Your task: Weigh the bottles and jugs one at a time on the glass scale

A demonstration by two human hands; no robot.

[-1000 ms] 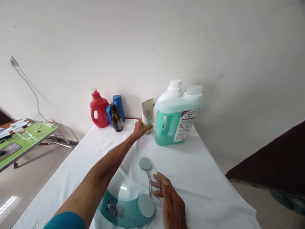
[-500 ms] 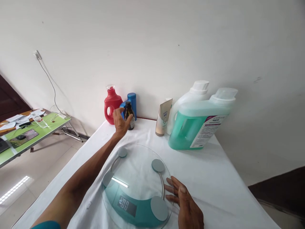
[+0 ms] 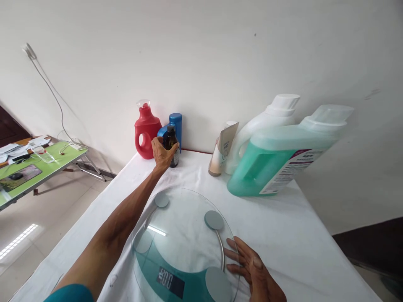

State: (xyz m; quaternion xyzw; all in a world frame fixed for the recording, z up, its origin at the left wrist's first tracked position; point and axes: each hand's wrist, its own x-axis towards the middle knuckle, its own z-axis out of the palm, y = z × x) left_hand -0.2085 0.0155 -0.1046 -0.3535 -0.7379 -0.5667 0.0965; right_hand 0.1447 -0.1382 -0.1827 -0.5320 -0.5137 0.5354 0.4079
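My left hand [image 3: 163, 156] reaches to a small dark brown bottle [image 3: 171, 140] with a black cap and a label. The thumb lies across its front right side; the curved fingers are at its left, apart from the thumb. The bottle stands upright. In front is a round glass bathroom scale [image 3: 185, 235] with a teal band, round grey pads and a lit display [image 3: 170, 282] showing zeros. At the scale's right edge is my right hand [image 3: 256, 270], fingers spread and partly seen through the glass, the thumb above.
A red jug [image 3: 147, 130] and a blue bottle [image 3: 176, 126] stand beside and behind the dark bottle. Further right are a beige tube [image 3: 223, 149], a white jug [image 3: 267, 119] and a green-liquid jug [image 3: 270, 167]. A green table [image 3: 63, 155] with papers stands left.
My left hand has moved in closer around the dark bottle, its thumb now across the front. My right hand stays by the scale's edge. The view has shifted slightly.
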